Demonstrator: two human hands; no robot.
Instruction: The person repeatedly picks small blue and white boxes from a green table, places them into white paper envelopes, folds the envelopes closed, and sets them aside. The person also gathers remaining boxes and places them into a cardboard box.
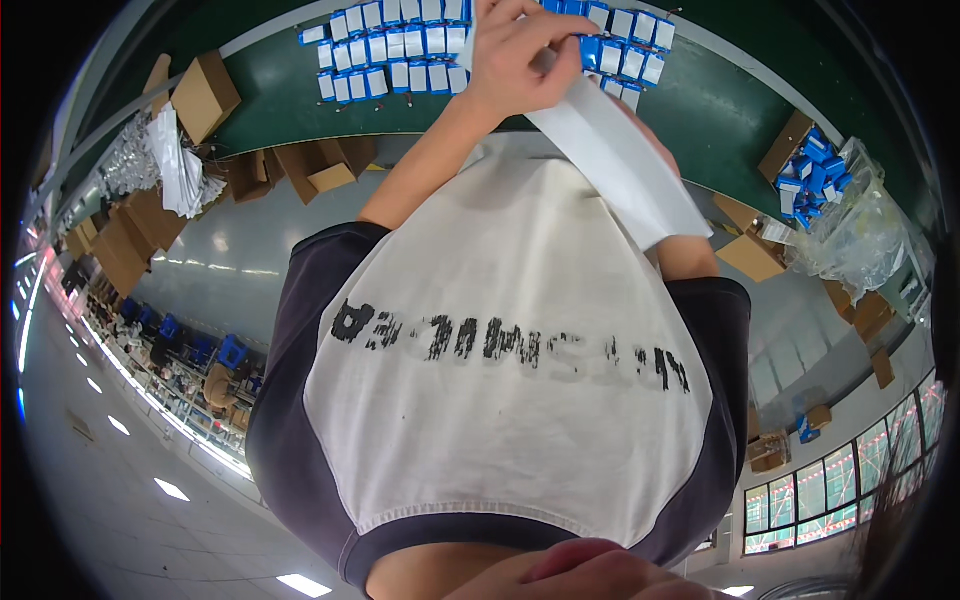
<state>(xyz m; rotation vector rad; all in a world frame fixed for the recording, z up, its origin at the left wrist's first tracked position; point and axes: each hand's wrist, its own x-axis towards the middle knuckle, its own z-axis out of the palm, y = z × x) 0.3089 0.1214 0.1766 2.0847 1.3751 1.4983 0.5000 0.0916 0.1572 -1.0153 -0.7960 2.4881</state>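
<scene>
While the left hand [520,65] reaches over the near edge of the green table [715,115], its fingers are curled, with the thumb pressed in toward them, and they grip the upper end of a long white sheet [630,165]. That sheet slants down to the right from the left hand, across the table's rim and over the right forearm [688,258], its lower edge hanging free just beside the white shirt front [510,440]. Sheet and left hand cover most of the right hand, so I cannot tell whether its fingers are open or closed.

Beyond the hands, rows of blue-and-white packs [390,45] fill the middle of the tabletop, with more packs [630,60] to the right, close by the knuckles, so room there is tight. Wider stretches of green surface show at both sides: leftward as far as an upright cardboard flap [206,97], rightward as far as a carton of loose blue packs [812,178], with a crumpled transparent bag [870,235] near it. Below the table's near edge, open cartons [325,165] stand to the left of the body
</scene>
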